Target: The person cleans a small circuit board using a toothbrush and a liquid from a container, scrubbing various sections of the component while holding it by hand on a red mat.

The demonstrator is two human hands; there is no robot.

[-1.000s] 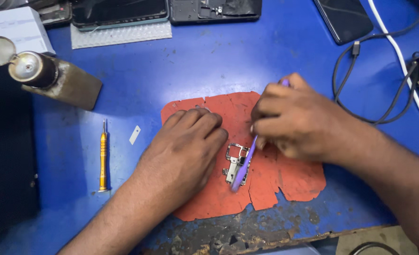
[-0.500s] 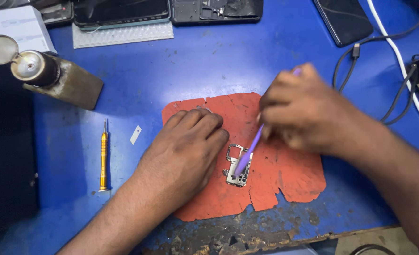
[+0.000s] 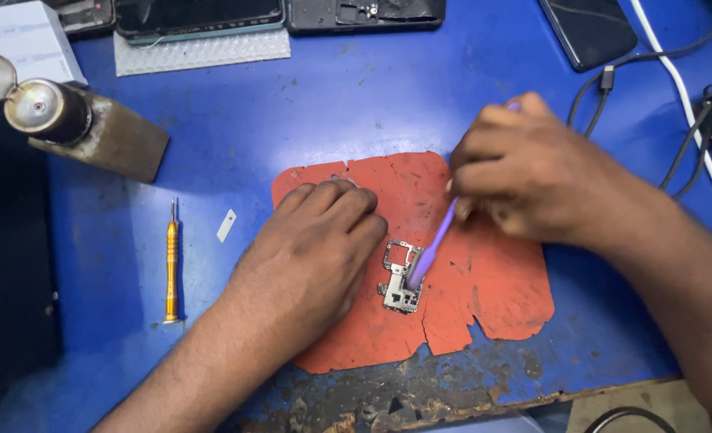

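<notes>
A small silver circuit board [image 3: 394,290] lies on a torn red mat [image 3: 484,289] on the blue table. My left hand [image 3: 312,252] rests flat on the mat with its fingers against the board's left edge. My right hand [image 3: 524,172] grips a purple brush [image 3: 428,252], its head touching the top of the board. The brush's upper end is hidden inside my fist.
A yellow screwdriver [image 3: 171,265] and a small white strip [image 3: 226,225] lie left of the mat. A metal bottle on a block [image 3: 83,128] stands at the far left. Phones [image 3: 200,16], a dark phone [image 3: 588,32] and cables [image 3: 677,96] line the back and right. The table's front edge [image 3: 420,401] is worn.
My right hand has shifted slightly up and right, dragging the purple brush along the board. My left hand stays on the mat beside the board.
</notes>
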